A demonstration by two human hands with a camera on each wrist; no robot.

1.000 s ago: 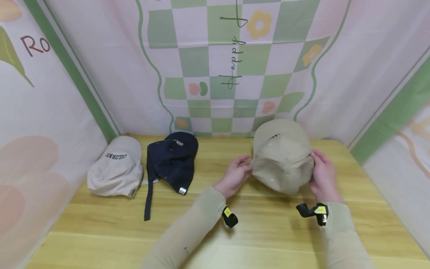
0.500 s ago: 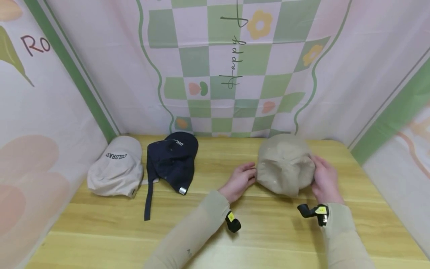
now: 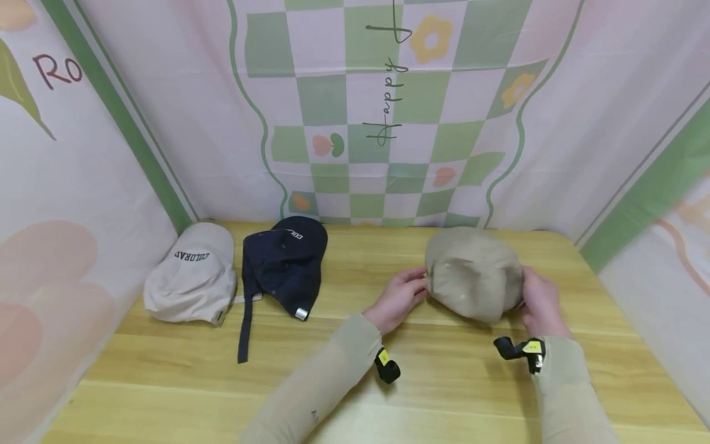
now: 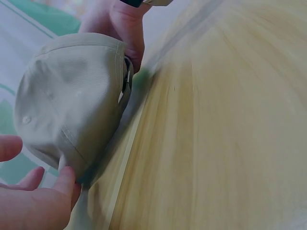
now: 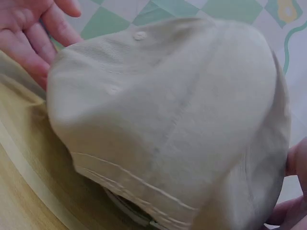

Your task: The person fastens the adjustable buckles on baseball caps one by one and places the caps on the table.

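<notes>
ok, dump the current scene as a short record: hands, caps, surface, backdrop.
left hand: fingers touch left side of khaki baseball cap
right hand: grips right side of khaki baseball cap
other caps: off-white baseball cap, dark lettering; navy baseball cap, light lettering; both left of the khaki one
navy strap: extended toward the person
surface: wood-grain tabletop
backdrop: green-and-white checked fabric printed "Happy"

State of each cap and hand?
Khaki cap: held, crown dented
Navy cap: lying crumpled, strap unfastened
Off-white cap: lying, crown slumped and creased
Left hand: fingers relaxed, touching khaki cap
Right hand: gripping khaki cap's side
</notes>
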